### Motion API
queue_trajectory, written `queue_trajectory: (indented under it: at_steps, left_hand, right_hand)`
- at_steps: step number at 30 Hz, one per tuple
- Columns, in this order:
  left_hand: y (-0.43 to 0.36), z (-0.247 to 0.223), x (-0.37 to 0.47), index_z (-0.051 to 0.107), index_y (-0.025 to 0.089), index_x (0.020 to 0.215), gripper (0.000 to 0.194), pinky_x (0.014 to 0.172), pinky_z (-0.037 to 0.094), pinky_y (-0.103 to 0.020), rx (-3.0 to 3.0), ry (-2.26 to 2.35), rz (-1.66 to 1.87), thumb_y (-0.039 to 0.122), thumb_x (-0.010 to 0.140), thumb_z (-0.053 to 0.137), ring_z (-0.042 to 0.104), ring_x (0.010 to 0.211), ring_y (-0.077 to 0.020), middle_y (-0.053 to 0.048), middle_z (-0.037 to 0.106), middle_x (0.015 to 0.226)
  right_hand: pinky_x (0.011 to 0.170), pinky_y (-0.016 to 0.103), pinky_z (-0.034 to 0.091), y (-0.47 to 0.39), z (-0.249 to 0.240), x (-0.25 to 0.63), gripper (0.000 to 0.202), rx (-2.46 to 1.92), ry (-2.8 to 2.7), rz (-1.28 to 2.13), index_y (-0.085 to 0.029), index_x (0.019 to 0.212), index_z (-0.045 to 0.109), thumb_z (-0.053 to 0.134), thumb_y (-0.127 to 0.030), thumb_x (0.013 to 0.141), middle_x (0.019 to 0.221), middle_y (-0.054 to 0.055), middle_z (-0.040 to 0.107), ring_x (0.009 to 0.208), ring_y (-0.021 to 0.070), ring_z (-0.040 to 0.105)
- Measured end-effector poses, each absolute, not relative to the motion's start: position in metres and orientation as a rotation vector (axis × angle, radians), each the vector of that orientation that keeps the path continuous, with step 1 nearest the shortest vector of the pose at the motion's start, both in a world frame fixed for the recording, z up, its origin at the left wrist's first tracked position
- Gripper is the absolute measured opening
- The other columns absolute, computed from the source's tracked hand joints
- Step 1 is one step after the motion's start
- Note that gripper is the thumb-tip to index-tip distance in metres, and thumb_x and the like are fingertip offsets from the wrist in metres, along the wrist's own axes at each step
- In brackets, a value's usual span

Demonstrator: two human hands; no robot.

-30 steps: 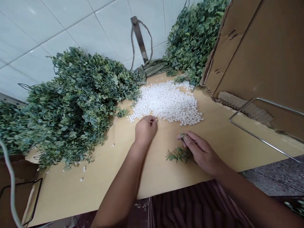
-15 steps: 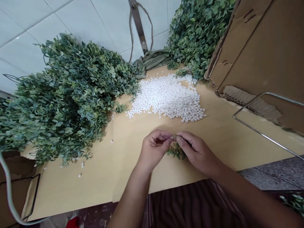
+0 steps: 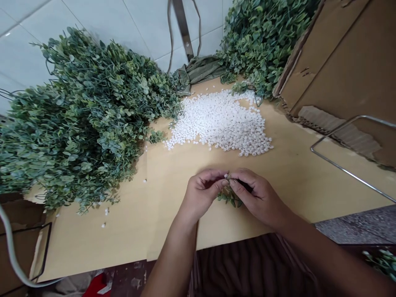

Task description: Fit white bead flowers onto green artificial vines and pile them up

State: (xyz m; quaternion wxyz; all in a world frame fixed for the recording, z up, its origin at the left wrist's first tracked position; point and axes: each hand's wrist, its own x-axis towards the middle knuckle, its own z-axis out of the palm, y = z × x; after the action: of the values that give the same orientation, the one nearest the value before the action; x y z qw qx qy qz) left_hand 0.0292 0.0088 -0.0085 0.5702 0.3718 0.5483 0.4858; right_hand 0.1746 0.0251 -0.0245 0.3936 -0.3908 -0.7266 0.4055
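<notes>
My left hand point(image 3: 199, 193) and my right hand point(image 3: 258, 198) meet fingertip to fingertip above the near part of the table. A small green leafy artificial sprig point(image 3: 229, 199) hangs below the fingertips, its stem end pinched by my right thumb and forefinger. Between my left thumb and forefinger is a tiny white plastic piece point(image 3: 226, 176), touching the stem end; its exact shape is too small to make out. Beyond the hands, a spread pile of small white plastic pieces point(image 3: 216, 123) lies on the table.
A large heap of artificial greenery point(image 3: 93, 123) fills the left side, and another green bunch point(image 3: 262, 45) stands at the back right. A cardboard box point(image 3: 349, 62) and a bent metal wire frame point(image 3: 343, 165) are at right. Dark green cloth point(image 3: 202, 69) lies against the tiled wall.
The view has shifted slightly, so the background sits a little higher. Both hands stay together at the sprig's stem, with only small finger movements; the white piece now shows more clearly.
</notes>
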Motion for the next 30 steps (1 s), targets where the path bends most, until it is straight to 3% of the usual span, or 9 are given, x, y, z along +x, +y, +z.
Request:
queue_trajectory:
  at_steps: [6,17,30]
  left_hand:
    - [0.0116,-0.0071,0.0293,0.071,0.016,0.065,0.021,0.059,0.050,-0.024,0.820,1.322,1.154,0.029,0.052,0.080,0.059,0.059,-0.0112,-0.002,0.068,0.063]
    - [0.0095,-0.0084,0.0247,0.073,0.016,0.072,0.022,0.058,0.047,-0.020,0.742,1.205,1.127,0.029,0.055,0.080,0.057,0.057,-0.0081,-0.001,0.068,0.061]
    - [0.0103,-0.0091,0.0257,0.073,0.016,0.072,0.020,0.058,0.047,-0.019,0.766,1.218,1.103,0.028,0.058,0.079,0.057,0.056,-0.0074,0.000,0.067,0.059]
  right_hand:
    - [0.067,0.027,0.047,0.0254,-0.0245,0.1770,0.014,-1.002,-1.794,1.104,-0.017,0.082,0.061,0.048,-0.021,0.083,0.076,0.005,0.062,0.073,0.0159,0.059]
    - [0.052,0.022,0.040,0.0240,-0.0221,0.1736,0.016,-1.053,-1.720,1.102,-0.017,0.064,0.055,0.048,-0.020,0.078,0.059,0.000,0.052,0.057,0.0119,0.049]
    - [0.052,0.023,0.038,0.0240,-0.0222,0.1725,0.018,-1.099,-1.679,1.077,-0.016,0.061,0.054,0.047,-0.019,0.077,0.057,0.000,0.051,0.054,0.0113,0.047]
